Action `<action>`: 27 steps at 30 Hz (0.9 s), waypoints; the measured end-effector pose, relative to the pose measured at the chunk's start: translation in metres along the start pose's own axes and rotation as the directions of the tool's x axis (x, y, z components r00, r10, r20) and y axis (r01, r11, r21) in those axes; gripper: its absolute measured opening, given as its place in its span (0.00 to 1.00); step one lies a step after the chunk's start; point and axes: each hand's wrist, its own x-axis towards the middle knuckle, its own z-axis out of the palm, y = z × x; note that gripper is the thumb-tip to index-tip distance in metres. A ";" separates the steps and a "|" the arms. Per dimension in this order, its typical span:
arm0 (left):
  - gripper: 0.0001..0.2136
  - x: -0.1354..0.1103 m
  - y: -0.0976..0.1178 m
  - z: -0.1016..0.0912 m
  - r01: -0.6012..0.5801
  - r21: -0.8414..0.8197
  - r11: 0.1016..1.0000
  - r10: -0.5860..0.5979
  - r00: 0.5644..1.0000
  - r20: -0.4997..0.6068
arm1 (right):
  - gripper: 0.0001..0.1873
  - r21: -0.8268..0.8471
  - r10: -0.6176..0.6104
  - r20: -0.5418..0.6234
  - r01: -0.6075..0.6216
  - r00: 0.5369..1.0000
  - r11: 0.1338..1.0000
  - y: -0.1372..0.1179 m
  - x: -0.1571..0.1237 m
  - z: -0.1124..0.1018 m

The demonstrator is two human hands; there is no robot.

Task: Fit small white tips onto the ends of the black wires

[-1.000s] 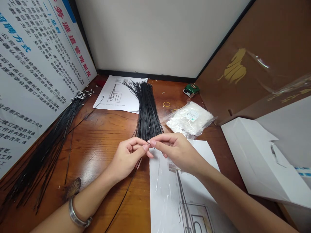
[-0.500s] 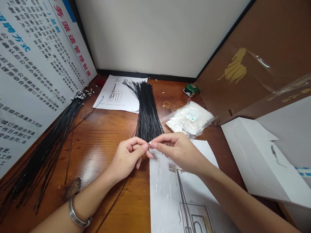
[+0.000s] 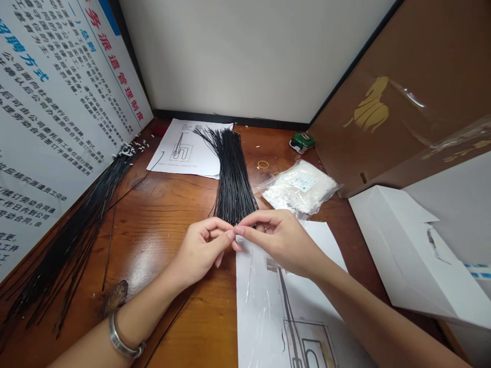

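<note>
My left hand (image 3: 209, 245) and my right hand (image 3: 278, 237) meet fingertip to fingertip at the middle of the table, both in a pinch. A thin black wire (image 3: 169, 327) runs from under my left hand toward the bottom edge, and its end appears to be between my left fingers. What my right fingers pinch is too small and covered to make out. Just beyond the fingertips lies a thick bundle of black wires (image 3: 236, 176). Under my right hand is a printed drawing sheet (image 3: 257, 306) in clear plastic.
Black wires with white ends (image 3: 76, 230) lie at the left. A bag of small white parts (image 3: 299, 189), a rubber band (image 3: 263, 164) and a green tape measure (image 3: 302, 142) are at the right. Another drawing sheet (image 3: 164, 158) lies behind; a white box (image 3: 406, 245) stands right.
My right fingertips have closed in tighter against the left ones, covering the small shiny spot between them. The wire below my left wrist has shifted slightly left.
</note>
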 end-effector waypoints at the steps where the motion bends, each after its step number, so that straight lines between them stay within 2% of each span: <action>1: 0.10 0.000 0.000 0.000 0.002 0.002 1.000 -0.002 1.000 -0.001 | 0.11 0.010 -0.004 -0.012 0.004 1.000 1.000 0.000 0.000 0.000; 6: 0.09 0.000 0.000 0.000 0.010 -0.004 1.000 -0.010 1.000 -0.017 | 0.09 0.113 0.018 -0.028 -0.015 0.999 0.993 0.002 0.001 -0.002; 14: 0.09 0.001 0.000 0.000 0.019 -0.028 0.999 -0.019 1.000 -0.017 | 0.11 0.286 0.090 -0.012 -0.083 0.996 0.955 -0.006 0.003 -0.002; 17: 0.10 0.001 -0.001 -0.001 0.014 -0.029 0.999 -0.014 1.000 -0.013 | 0.08 0.252 0.086 -0.003 -0.082 0.996 0.964 -0.005 0.004 -0.003; 21: 0.09 0.001 -0.001 -0.001 0.004 -0.030 1.000 -0.004 1.000 -0.007 | 0.08 0.177 0.014 -0.025 -0.010 1.000 0.984 0.001 0.005 -0.003; 27: 0.09 0.001 0.000 -0.001 -0.005 -0.018 1.000 0.005 1.000 -0.003 | 0.08 0.142 0.049 -0.018 -0.046 0.999 0.989 0.000 0.004 -0.004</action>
